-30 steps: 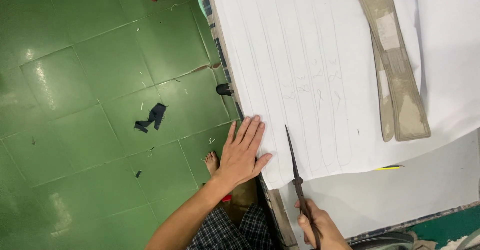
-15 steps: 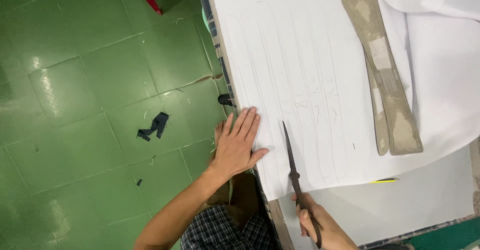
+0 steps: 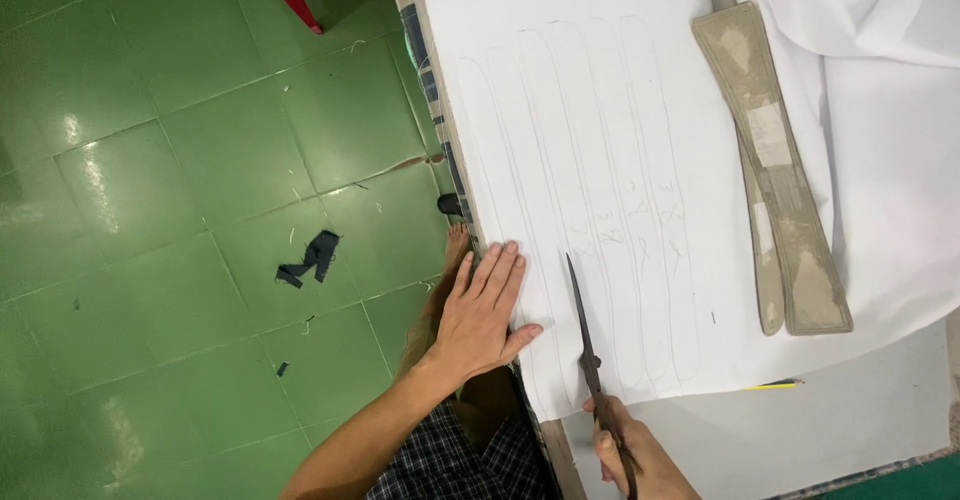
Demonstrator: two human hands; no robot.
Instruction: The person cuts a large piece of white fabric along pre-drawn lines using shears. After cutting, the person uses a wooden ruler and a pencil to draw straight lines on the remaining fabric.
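The left hand [image 3: 480, 320] is pressing flat, fingers together, on the white pencil-marked fabric sheet [image 3: 600, 180]; the right hand [image 3: 632, 455] is gripping dark long-bladed scissors [image 3: 585, 335], blades pointing far along the traced strips, just right of the left hand.

The left hand [image 3: 482, 315] lies flat, palm down, fingers straight and close together, thumb spread to the right — its bare forearm runs back toward the lower left. The right hand [image 3: 632, 457] is curled closed, knuckles up — low in view.

The counter [image 3: 860, 430] carries a white cloth [image 3: 600, 140] with drawn strip outlines; a tan pattern piece [image 3: 780, 180] lies on it at two o'clock, a yellow pencil [image 3: 775, 386] at five.
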